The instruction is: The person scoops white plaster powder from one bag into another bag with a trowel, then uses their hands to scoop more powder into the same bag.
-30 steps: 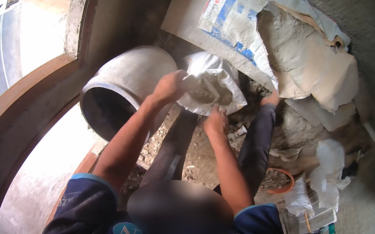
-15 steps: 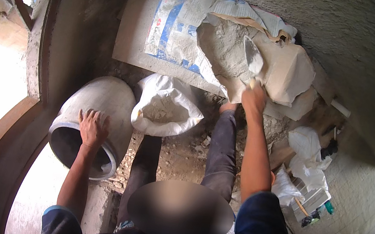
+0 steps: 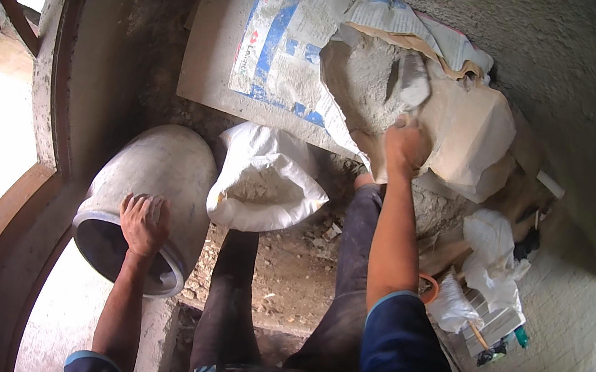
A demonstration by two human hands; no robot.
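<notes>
My right hand (image 3: 406, 145) is closed on the short handle of a pale grey scoop (image 3: 413, 82). The scoop's blade lies in grey powder (image 3: 365, 80) inside a torn-open paper sack (image 3: 284, 28) with blue stripes. My left hand (image 3: 144, 224) is hooked over the rim of a large grey, powder-dusted bucket (image 3: 161, 164). This bucket lies tilted on its side, its dark mouth toward me. Between my two hands, a white woven bag (image 3: 247, 213) stands with its top folded open and grey powder inside.
A pale board (image 3: 217, 33) lies under the paper sack. At the right are crumpled white plastic bags (image 3: 489, 236), an orange round container (image 3: 428, 288) and a white slatted crate (image 3: 495, 322). A rough wall rises behind the sack, and an opening with a wooden frame (image 3: 3, 225) is at the left.
My right hand has pushed the scoop a little farther into the sack, and its blade has turned. My left hand stays on the bucket, its fingers more bent. The whole view has shifted slightly.
</notes>
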